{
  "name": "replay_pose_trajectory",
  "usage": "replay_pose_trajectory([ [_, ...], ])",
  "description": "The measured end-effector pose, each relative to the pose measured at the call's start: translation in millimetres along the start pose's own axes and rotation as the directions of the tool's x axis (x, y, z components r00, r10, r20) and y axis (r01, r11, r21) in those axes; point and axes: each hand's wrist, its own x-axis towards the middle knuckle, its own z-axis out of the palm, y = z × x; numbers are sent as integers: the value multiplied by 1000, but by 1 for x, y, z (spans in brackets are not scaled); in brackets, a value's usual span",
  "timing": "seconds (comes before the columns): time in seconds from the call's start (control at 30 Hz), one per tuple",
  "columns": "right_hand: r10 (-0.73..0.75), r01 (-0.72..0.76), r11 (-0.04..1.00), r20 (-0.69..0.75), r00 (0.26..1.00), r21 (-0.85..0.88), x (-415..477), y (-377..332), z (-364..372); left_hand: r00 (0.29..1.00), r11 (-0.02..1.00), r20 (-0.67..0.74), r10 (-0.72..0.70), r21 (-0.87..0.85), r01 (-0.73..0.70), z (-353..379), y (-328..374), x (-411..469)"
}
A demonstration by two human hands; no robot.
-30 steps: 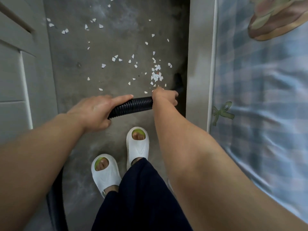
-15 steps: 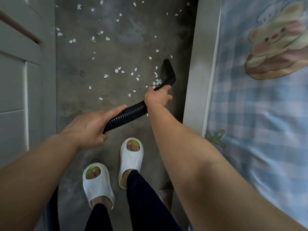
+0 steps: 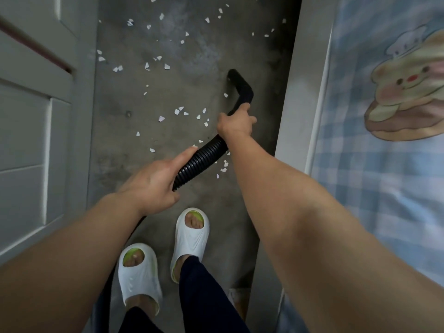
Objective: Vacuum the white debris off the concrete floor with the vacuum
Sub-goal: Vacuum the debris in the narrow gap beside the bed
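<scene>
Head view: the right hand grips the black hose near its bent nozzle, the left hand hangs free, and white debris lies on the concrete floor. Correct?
Not quite. The left hand is not free: it holds the hose further back, as the head view shows. The right hand near the nozzle and the white debris on the concrete floor stand.

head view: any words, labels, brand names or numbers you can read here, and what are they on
No text can be read anywhere in this view.
The checked sheet carries only a cartoon bear, with no words.
The vacuum hose, the white slippers and the grey panels show no label, brand or number.
</scene>
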Motion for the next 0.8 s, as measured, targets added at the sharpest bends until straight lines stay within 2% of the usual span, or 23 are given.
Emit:
replay_pose_trajectory([
  [0.3, 22, -16, 997, 80, 997, -73, -47, 54, -8, 985, 999, 170, -28, 38, 21, 17, 11, -47],
  [0.53, 81, -81, 996, 14, 997, -28, -60, 84, -24, 988, 998, 155, -7, 58, -2, 33, 30, -66],
  [0.8, 152, -152, 988, 7, 988, -27, -82, 127, -17, 974, 994, 225, -3, 105, -21, 61, 33, -90],
])
